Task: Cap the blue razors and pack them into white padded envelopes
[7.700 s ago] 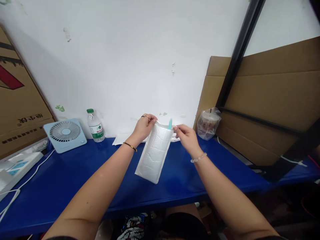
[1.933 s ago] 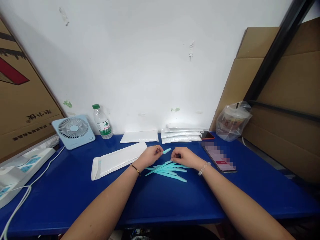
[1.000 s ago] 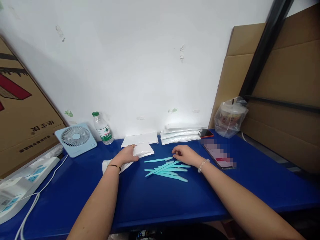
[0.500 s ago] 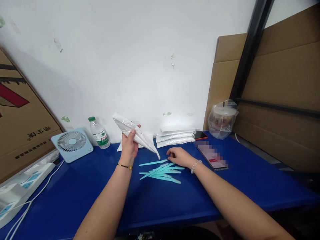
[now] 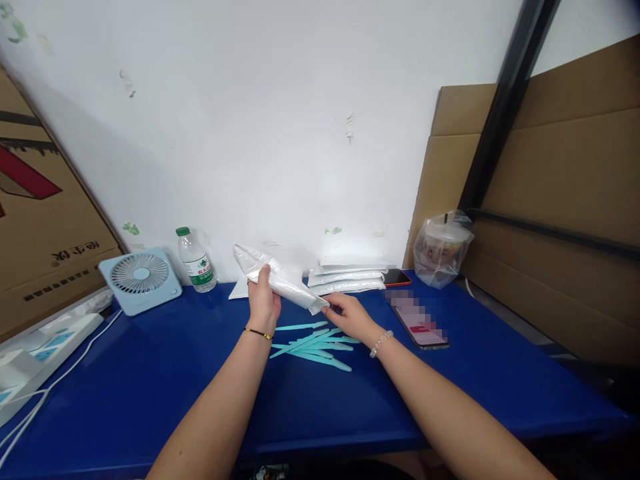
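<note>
My left hand (image 5: pixel 264 299) is closed around a white plastic packaging bag (image 5: pixel 293 287), thumb on top, holding it tilted above the table. At the bag's lower right end, the fingers of my right hand (image 5: pixel 347 315) pinch its edge. Below both hands lie several thin turquoise plastic sticks with a wider, paler end, like small razors (image 5: pixel 313 345), crossed over one another on the blue table (image 5: pixel 300 413). Behind my right hand is a stack of flat white bags (image 5: pixel 345 280). Another flat white piece (image 5: pixel 239 289) lies partly hidden behind my left hand.
A blue fan (image 5: pixel 143 280) and a water bottle (image 5: pixel 196 261) stand at left, near a power strip (image 5: pixel 50 347) with white cables. At right are a phone (image 5: pixel 419 323), a second dark phone (image 5: pixel 397 277), a bagged cup (image 5: pixel 443 250) and cardboard (image 5: pixel 570 153).
My right hand has moved left from over the turquoise sticks to the bag's lower end and now grips it. The bag has turned to a flatter angle. The view has shifted slightly.
</note>
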A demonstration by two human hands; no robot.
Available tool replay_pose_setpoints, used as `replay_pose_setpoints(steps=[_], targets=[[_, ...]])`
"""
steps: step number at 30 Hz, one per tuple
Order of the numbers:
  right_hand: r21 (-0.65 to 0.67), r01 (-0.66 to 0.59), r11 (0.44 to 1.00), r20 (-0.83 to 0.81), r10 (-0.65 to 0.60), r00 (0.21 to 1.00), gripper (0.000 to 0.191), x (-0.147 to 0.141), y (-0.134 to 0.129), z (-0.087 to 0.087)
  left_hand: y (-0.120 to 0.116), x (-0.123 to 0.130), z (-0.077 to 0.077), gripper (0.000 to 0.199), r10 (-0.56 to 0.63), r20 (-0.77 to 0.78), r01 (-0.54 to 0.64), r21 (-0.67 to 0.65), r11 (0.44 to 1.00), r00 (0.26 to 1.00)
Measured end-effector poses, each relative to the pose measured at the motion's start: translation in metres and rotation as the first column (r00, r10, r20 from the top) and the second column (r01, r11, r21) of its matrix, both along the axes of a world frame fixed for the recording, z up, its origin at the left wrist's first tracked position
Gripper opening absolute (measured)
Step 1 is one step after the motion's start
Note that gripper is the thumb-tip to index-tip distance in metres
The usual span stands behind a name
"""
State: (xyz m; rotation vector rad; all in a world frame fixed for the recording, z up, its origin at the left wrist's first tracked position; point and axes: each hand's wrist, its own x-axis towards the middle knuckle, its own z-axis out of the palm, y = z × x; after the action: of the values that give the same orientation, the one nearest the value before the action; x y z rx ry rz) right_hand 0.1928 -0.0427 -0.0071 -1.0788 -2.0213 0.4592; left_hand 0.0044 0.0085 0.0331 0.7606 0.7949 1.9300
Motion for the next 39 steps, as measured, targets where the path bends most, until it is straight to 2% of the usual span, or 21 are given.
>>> replay_pose_setpoints(steps=[3, 5, 7, 9, 12, 15, 17, 19, 22, 25, 28, 30, 33, 35, 36, 37, 38, 39], targets=[[0.015, 0.000, 1.000, -0.043, 0.001, 0.999, 0.021, 0.002, 0.003, 0.000, -0.006, 0.001, 0.004, 0.037, -0.042, 0.054, 0.041, 0.019, 0.999, 0.998], [-0.002, -0.005, 1.000, -0.094, 0.004, 0.996, 0.020, 0.001, 0.004, -0.001, -0.014, 0.005, 0.010, 0.039, -0.068, 0.043, 0.064, 0.087, 0.994, 0.997], [-0.060, 0.003, 0.998, -0.166, -0.013, 0.986, 0.018, 0.000, 0.005, -0.003, -0.021, 0.009, 0.016, 0.043, -0.079, -0.004, 0.078, 0.182, 0.980, 0.997], [-0.176, 0.005, 0.984, -0.272, -0.053, 0.961, 0.016, -0.002, 0.007, -0.007, -0.026, 0.014, 0.019, 0.045, -0.081, -0.028, 0.086, 0.217, 0.972, 0.996], [-0.372, -0.031, 0.928, -0.440, -0.147, 0.886, 0.026, -0.005, 0.010, -0.011, -0.025, 0.016, 0.016, 0.041, -0.086, 0.031, 0.082, 0.110, 0.991, 0.996], [-0.433, -0.018, 0.901, -0.516, -0.231, 0.825, 0.040, -0.006, 0.010, -0.011, -0.019, 0.013, 0.011, 0.037, -0.090, 0.122, 0.095, -0.038, 0.995, 0.988], [-0.382, 0.003, 0.924, -0.515, -0.216, 0.830, 0.040, -0.006, 0.008, -0.008, -0.015, 0.009, 0.007, 0.037, -0.101, 0.183, 0.123, -0.114, 0.986, 0.978], [-0.286, 0.002, 0.958, -0.474, -0.143, 0.869, 0.036, -0.006, 0.005, -0.006, -0.011, 0.006, 0.003, 0.037, -0.112, 0.215, 0.153, -0.181, 0.971, 0.970], [-0.207, 0.000, 0.978, -0.318, -0.068, 0.946, 0.035, -0.008, 0.001, -0.005, -0.008, 0.003, -0.002, 0.038, -0.120, 0.204, 0.169, -0.239, 0.956, 0.972], [-0.175, 0.041, 0.984, -0.172, -0.071, 0.983, 0.034, -0.010, -0.001, -0.008, -0.005, 0.003, -0.007, 0.039, -0.101, 0.206, 0.151, -0.244, 0.958, 0.973], [-0.198, 0.019, 0.980, -0.181, -0.055, 0.982, 0.033, -0.009, 0.000, -0.012, -0.002, 0.002, -0.009, 0.040, -0.092, 0.194, 0.141, -0.258, 0.956, 0.977], [-0.244, -0.022, 0.969, -0.215, -0.032, 0.976, 0.033, -0.007, 0.002, -0.013, 0.003, -0.006, -0.004, 0.041, -0.063, 0.165, 0.101, -0.234, 0.967, 0.984], [-0.284, -0.034, 0.958, -0.261, -0.043, 0.964, 0.029, -0.001, 0.008, -0.014, 0.012, -0.038, 0.015, 0.044, 0.090, 0.099, -0.082, -0.088, 0.993, 0.991], [-0.313, -0.013, 0.950, -0.298, -0.085, 0.951, 0.025, 0.004, 0.013, -0.015, 0.017, -0.071, 0.034, 0.045, 0.202, -0.056, -0.200, 0.039, 0.979, 0.978], [-0.329, -0.003, 0.944, -0.323, -0.110, 0.940, 0.024, 0.005, 0.016, -0.016, 0.018, -0.090, 0.044, 0.046, 0.226, -0.170, -0.219, 0.059, 0.974, 0.959], [-0.351, 0.007, 0.936, -0.352, -0.139, 0.926, 0.023, 0.007, 0.019, -0.017, 0.018, -0.109, 0.053, 0.048, 0.227, -0.313, -0.220, 0.059, 0.974, 0.922], [-0.378, 0.014, 0.926, -0.384, -0.170, 0.908, 0.022, 0.009, 0.021, -0.018, 0.018, -0.127, 0.061, 0.052, 0.205, -0.487, -0.208, 0.048, 0.977, 0.849], [-0.407, 0.017, 0.913, -0.415, -0.201, 0.887, 0.022, 0.010, 0.023, -0.019, 0.017, -0.142, 0.067, 0.058, 0.149, -0.670, -0.205, -0.005, 0.979, 0.727]])
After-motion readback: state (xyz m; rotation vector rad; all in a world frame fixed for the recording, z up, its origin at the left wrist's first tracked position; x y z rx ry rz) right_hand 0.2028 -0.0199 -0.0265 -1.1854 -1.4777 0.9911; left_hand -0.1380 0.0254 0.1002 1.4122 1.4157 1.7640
